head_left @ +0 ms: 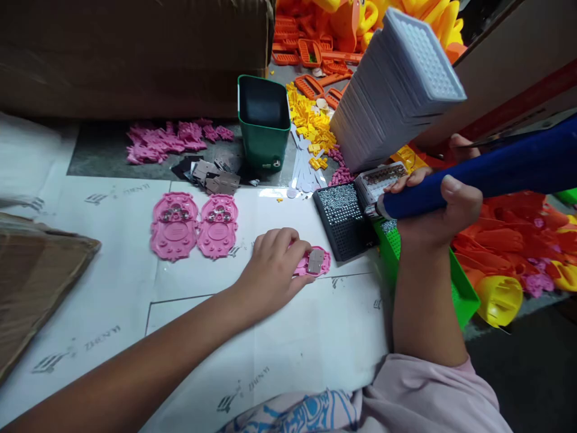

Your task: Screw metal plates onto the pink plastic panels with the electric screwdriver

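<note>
My left hand (276,264) rests on the white sheet, its fingers closed over a pink plastic shell (323,262) with a grey metal plate (315,260) in it. Most of that shell is hidden under the hand. My right hand (453,207) grips a blue electric screwdriver (419,193), which lies nearly level. Its metal tip (372,210) is over the right side of a black perforated tray (345,222) that holds many small screws; whether it touches one I cannot tell. Two pink shells (175,240) with shiny round metal parts lie side by side to the left.
Behind stand a green bin (265,141) and a tall stack of white trays (383,90). Grey metal plates (216,177), pink parts (166,141) and yellow pieces (311,120) lie in heaps. A green basket (462,291) and orange parts (491,234) are at right. Cardboard (40,276) juts in at left.
</note>
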Demonstrator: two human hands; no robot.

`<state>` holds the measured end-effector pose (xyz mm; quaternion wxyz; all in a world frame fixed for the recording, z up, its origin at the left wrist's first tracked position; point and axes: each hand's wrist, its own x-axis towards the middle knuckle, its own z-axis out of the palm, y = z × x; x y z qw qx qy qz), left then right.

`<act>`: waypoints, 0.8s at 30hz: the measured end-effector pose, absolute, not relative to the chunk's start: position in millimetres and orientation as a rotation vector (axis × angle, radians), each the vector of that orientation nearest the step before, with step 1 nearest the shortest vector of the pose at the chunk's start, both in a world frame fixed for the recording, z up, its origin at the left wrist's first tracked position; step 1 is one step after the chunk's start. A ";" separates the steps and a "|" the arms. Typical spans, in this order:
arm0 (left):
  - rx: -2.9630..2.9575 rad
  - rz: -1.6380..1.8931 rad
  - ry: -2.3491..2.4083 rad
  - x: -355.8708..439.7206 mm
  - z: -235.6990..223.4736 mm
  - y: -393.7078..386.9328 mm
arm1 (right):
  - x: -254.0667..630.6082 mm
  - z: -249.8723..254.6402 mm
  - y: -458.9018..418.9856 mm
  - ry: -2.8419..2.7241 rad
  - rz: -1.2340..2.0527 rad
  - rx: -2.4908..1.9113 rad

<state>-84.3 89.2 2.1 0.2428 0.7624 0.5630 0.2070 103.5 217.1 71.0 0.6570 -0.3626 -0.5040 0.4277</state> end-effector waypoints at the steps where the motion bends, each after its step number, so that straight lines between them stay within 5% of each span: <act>1: 2.082 0.566 1.538 -84.3 2.3 89.2 | 103.9 69.7 217.7 -1.150 0.963 -0.823; 24: 2.101 0.574 1.531 -84.9 0.5 88.3 | 108.4 80.8 212.8 -1.135 1.024 -0.771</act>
